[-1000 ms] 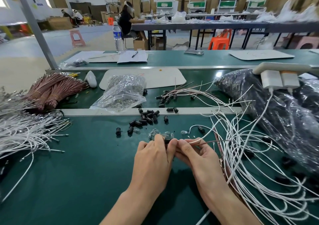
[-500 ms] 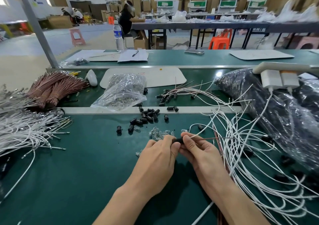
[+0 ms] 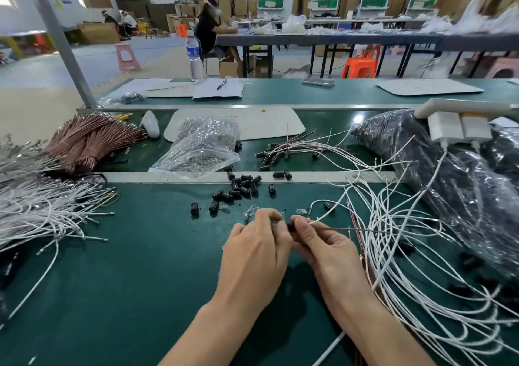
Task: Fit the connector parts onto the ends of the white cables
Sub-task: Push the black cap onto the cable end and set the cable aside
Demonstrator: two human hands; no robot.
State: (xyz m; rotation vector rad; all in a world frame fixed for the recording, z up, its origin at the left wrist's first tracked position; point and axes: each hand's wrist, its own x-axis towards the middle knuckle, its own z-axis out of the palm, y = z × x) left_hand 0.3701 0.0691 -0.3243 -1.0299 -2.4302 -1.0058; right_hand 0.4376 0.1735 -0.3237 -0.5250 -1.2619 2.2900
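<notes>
My left hand and my right hand meet fingertip to fingertip over the green mat. Between them sits a small black connector part. My left fingers curl round a small clear piece at its left end, mostly hidden. My right thumb and forefinger pinch the connector where a white cable and a thin brown wire leave it to the right. Loose black connector parts lie just beyond my hands, with small clear parts near my left fingertips.
A tangle of white cables covers the mat on the right, beside a dark plastic bag. More white cables and a brown wire bundle lie left. A clear bag of parts sits behind the metal rail.
Both hands stayed together at the mat's centre and shifted slightly away from me. The black connector has come into view between the fingertips.
</notes>
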